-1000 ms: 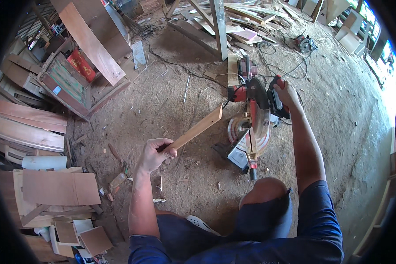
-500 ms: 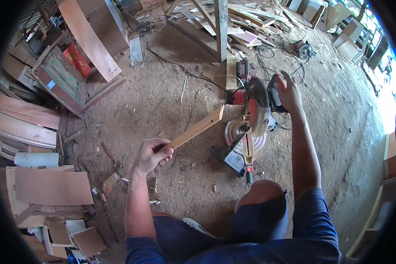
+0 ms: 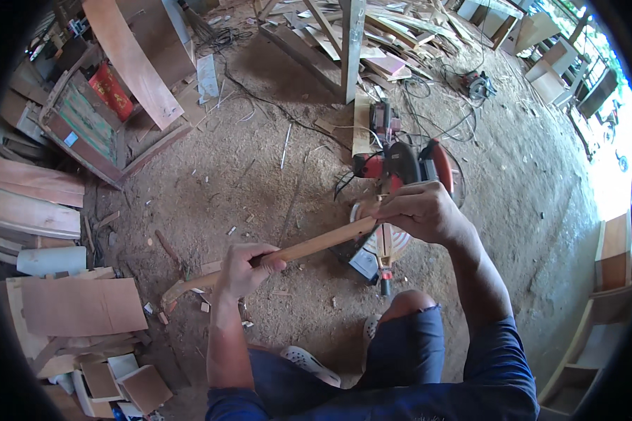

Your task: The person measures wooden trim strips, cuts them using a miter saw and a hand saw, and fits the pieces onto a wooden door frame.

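A narrow wooden strip (image 3: 323, 243) slants across in front of me, its near left part reaching past my wrist. My left hand (image 3: 249, 272) is closed around its middle, thumb on top. My right hand (image 3: 428, 214) is closed at the strip's far right end, fingers bent over it and partly hiding it. Just beyond that hand stands a red and black mitre saw (image 3: 404, 165) on the ground. Its handle (image 3: 441, 165) is free of my hand, and the strip's end and my right hand cover part of its round base.
Boards and offcuts (image 3: 84, 305) are piled at the left, near a wooden frame (image 3: 84, 126). A wooden post (image 3: 352, 52) rises beyond the saw, before a scrap heap (image 3: 400, 35). A circular saw (image 3: 479, 85) and cables lie on the dirt floor (image 3: 512, 196).
My right hand has let go of the mitre saw's handle and come nearer, onto the strip's right end. The strip has shifted, with more of it showing left of my left hand.
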Motion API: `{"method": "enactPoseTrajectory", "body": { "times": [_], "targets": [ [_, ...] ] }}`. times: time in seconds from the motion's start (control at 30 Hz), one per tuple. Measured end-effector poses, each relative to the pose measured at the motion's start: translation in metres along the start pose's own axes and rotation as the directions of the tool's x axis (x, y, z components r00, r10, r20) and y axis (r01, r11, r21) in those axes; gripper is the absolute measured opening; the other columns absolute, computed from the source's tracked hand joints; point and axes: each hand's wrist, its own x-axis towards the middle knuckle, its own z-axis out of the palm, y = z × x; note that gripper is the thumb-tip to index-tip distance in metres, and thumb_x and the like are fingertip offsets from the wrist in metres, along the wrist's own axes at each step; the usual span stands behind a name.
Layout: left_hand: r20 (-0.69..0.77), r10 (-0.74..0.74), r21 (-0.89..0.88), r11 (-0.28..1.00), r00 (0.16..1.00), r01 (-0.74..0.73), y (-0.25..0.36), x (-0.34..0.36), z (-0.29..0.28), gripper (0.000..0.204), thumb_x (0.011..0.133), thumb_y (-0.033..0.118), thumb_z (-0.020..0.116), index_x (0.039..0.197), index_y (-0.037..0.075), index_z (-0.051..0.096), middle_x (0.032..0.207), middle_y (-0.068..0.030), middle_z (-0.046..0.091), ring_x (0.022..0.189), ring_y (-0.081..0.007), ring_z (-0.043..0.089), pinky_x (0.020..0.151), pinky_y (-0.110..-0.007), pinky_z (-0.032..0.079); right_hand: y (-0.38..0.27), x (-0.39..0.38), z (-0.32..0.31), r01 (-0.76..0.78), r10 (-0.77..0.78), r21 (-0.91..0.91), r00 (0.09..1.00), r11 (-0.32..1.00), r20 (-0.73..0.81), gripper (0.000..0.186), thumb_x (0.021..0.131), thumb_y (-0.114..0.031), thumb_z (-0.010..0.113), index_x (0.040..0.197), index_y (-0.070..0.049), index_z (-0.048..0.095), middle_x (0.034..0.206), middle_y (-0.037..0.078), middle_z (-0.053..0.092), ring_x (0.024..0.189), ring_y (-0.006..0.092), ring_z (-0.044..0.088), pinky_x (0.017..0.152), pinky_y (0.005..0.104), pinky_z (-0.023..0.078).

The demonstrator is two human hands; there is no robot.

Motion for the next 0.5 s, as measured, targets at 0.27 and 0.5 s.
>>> {"method": "enactPoseTrajectory", "body": {
  "times": [0.27, 0.5],
  "targets": [
    [-0.168, 0.092, 0.325, 0.945, 0.981, -0.033, 0.191, -0.035, -0.043, 0.041, 0.087, 0.035, 0.092, 0.103, 0.000, 0.081, 0.082, -0.0097, 0.077, 0.069, -0.0194, 0.072, 0.062, -0.033, 0.053, -0.083, 0.030, -0.101, -0.219, 0.232, 0.082, 0.953, 0.972, -0.196, 0.011, 0.093, -0.006, 0.080, 0.104, -0.003, 0.081, 0.093, 0.010, 0.082, 0.084, 0.0238, 0.081, 0.078, 0.0348, 0.063],
    [-0.251, 0.305, 0.452, 0.876, 0.918, -0.168, 0.378, -0.069, -0.079, 0.037, 0.084, 0.032, 0.092, 0.097, 0.000, 0.079, 0.088, -0.0153, 0.078, 0.079, -0.0324, 0.077, 0.066, -0.039, 0.058, -0.219, 0.053, -0.241, -0.475, 0.534, 0.491, 0.845, 0.730, 0.025, 0.024, 0.104, -0.009, 0.071, 0.126, 0.000, 0.076, 0.103, 0.012, 0.081, 0.093, 0.0161, 0.078, 0.082, 0.0337, 0.061]
  ]
}}
